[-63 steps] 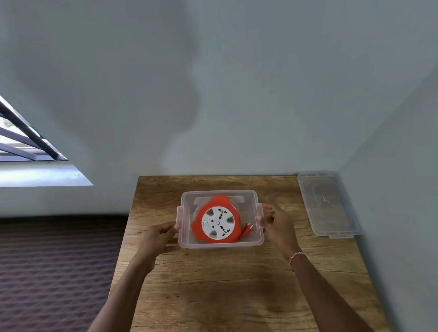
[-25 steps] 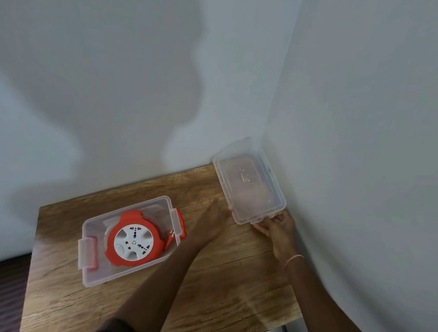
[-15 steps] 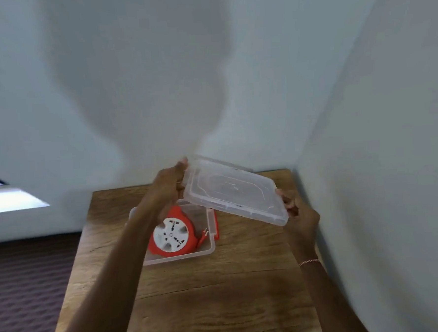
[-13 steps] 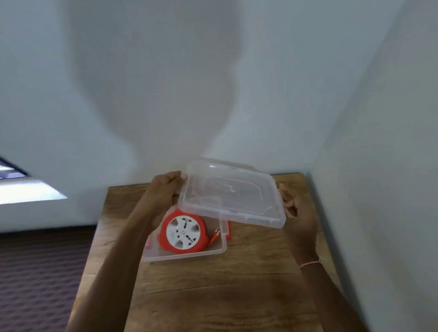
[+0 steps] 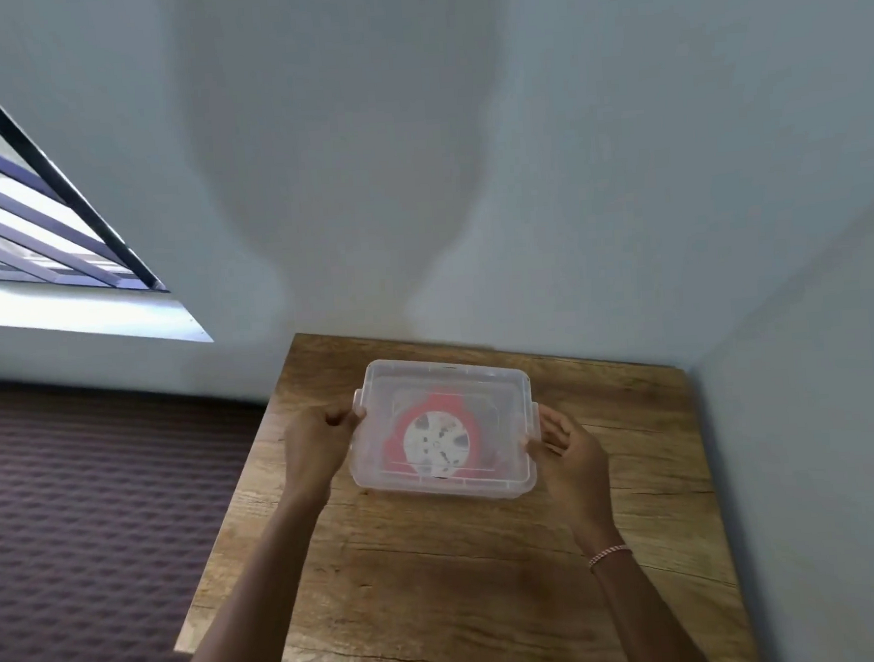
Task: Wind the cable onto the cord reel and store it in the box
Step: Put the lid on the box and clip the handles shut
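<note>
The clear plastic box stands on the wooden table with its clear lid lying on top. Through the lid shows the orange cord reel with its white socket face; the cable is blurred and hard to make out. My left hand grips the lid's left edge at the clip. Fingers of my right hand touch the right edge by the other clip, palm partly open.
The table sits in a corner, with a white wall behind and another close on the right. To the left are a barred window and a dark patterned floor. The table's near half is bare wood.
Both hands lifted the lid from the table's right side, carried it left over the box and set it down on top. The reel is now covered.
</note>
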`<state>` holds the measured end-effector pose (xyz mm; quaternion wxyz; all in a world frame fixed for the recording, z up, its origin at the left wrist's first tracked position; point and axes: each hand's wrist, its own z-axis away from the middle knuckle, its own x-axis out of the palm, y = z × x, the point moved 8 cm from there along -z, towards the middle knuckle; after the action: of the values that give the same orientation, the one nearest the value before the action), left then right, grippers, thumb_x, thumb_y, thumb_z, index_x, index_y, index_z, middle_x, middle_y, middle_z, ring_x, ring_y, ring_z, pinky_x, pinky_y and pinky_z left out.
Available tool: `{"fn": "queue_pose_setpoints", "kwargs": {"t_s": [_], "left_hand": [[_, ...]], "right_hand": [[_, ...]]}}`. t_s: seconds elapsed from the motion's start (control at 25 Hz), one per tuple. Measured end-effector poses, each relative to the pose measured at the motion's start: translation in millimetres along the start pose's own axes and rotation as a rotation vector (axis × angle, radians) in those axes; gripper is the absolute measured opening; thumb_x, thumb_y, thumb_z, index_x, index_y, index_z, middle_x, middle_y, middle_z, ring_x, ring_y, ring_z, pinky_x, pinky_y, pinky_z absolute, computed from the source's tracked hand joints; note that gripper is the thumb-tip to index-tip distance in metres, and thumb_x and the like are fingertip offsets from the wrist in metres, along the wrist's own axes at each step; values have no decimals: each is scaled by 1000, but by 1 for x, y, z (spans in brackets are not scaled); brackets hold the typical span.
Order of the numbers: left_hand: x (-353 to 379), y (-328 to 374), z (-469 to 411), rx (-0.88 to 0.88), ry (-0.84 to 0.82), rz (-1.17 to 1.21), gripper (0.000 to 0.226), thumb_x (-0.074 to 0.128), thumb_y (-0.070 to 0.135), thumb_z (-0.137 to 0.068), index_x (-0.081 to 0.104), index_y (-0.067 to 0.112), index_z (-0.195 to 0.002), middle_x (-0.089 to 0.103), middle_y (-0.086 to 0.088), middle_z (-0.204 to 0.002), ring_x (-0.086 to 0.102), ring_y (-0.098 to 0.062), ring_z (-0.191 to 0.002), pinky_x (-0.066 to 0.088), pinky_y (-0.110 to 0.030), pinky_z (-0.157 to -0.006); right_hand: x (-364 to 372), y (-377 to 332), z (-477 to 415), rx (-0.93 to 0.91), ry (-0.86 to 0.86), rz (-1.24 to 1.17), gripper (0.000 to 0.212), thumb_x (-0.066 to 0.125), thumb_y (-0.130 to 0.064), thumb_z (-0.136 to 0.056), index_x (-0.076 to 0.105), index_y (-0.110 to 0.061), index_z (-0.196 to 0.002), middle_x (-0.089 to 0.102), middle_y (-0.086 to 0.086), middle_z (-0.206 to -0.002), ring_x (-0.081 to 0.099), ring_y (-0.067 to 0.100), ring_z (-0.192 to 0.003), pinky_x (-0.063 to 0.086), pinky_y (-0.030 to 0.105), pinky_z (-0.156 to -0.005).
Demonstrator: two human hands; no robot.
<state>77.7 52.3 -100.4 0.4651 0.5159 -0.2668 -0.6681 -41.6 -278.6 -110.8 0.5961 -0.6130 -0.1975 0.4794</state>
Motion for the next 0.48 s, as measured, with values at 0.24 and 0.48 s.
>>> {"fn": "queue_pose_setpoints", "kwargs": {"t_s": [0.24, 0.48], "left_hand": [[15, -8, -10, 53, 17, -268, 34, 66, 18, -106, 79, 6, -77, 74, -9, -68, 64, -22, -63, 43, -31, -61], [15, -10, -21, 125, 0, -376, 26, 69, 17, -104, 84, 8, -85, 73, -1, -69, 63, -13, -61, 42, -27, -58]], "right_hand": [[17, 3, -1, 12, 66, 188, 54, 82, -7, -88, 66, -14, -140, 74, 5, -130, 73, 22, -113, 63, 42, -88], [23, 12, -3, 47, 78, 228, 54, 80, -9, -90, 65, -14, -142, 74, 5, -130, 73, 23, -112, 63, 44, -88]]}}
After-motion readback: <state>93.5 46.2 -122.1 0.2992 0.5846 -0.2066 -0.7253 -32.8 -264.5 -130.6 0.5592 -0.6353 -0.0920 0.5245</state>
